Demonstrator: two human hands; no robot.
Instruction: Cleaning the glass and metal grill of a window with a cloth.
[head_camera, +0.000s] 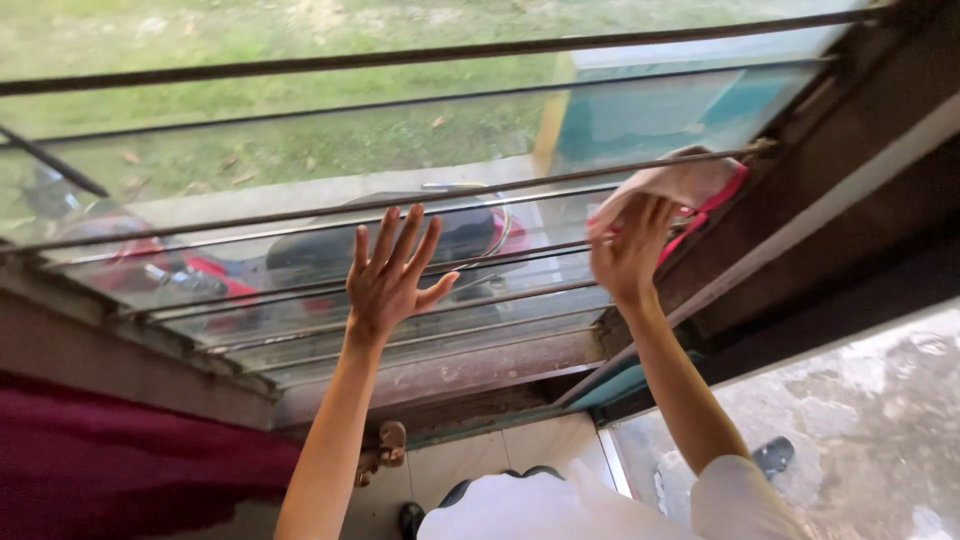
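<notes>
Right hand (628, 250) grips a pink cloth (680, 185) at the window bars' (300, 215) right end, left hand (390, 275) spread open to its left.

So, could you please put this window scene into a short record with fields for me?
left hand: left hand open, fingers spread, flat against the window glass
right hand: right hand pressing a pink cloth near the glass's right edge
bars: thin horizontal metal bars run across the window
frame: worn wooden frame below and at right
outside: red scooter parked below, grass beyond
clothing: white sleeve
</notes>
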